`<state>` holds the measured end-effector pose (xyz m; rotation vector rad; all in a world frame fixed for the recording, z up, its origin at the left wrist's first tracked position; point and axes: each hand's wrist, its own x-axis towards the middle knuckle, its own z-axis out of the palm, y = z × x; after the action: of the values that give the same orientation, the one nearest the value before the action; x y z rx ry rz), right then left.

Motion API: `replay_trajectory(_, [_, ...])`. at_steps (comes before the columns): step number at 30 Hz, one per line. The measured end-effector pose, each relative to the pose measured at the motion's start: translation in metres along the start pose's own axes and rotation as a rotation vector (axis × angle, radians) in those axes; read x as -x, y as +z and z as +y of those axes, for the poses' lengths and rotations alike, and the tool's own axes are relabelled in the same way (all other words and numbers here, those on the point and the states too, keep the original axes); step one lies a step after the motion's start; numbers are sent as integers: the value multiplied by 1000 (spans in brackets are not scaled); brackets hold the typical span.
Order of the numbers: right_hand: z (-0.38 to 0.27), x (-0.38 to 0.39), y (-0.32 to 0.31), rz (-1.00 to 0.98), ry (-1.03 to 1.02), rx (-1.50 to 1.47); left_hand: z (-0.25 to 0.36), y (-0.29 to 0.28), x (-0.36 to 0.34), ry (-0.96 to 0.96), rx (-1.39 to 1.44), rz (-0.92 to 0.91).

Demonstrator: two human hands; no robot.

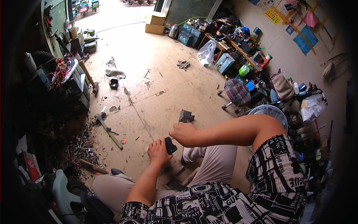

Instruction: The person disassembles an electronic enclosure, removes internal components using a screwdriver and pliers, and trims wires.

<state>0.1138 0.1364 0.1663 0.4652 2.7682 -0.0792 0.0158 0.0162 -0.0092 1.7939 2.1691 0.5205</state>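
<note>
Clasping black part (170,146) in left grip (159,152), right grip (182,133) curled, hold unclear, dark block (186,116) beyond, hammer (110,133) leftward, stool (237,92) rightward

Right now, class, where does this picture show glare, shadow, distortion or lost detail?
Head view: glare bleaches the ground outside; head view: deep shadow lies below the dark box; head view: the fisheye rim goes black and the right-hand wall leans; head view: the black piece shows little detail.

Doorway (115,18): blown-out white; strongest light enters here
Concrete floor (160,78): bright, palest towards the doorway
Heap at left (63,112): sunk in deep shadow
Black block (170,146): surface detail lost
Postered wall (283,48): dimmer, bending at the fisheye rim
Corners: black vignette in all 4
</note>
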Motion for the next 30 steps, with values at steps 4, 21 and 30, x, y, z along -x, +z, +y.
replay_trajectory(4, [1, -8, -16, -200, 251, -217, -13, 21, 2, 13, 87, 53])
replay_trajectory(21, [-2, -11, -24, -243, 367, -272, -15, 32, 3, -1, 107, 81])
replay_trajectory(30, [5, -5, -3, -86, 32, 29, -21, 46, 2, 79, -1, 260])
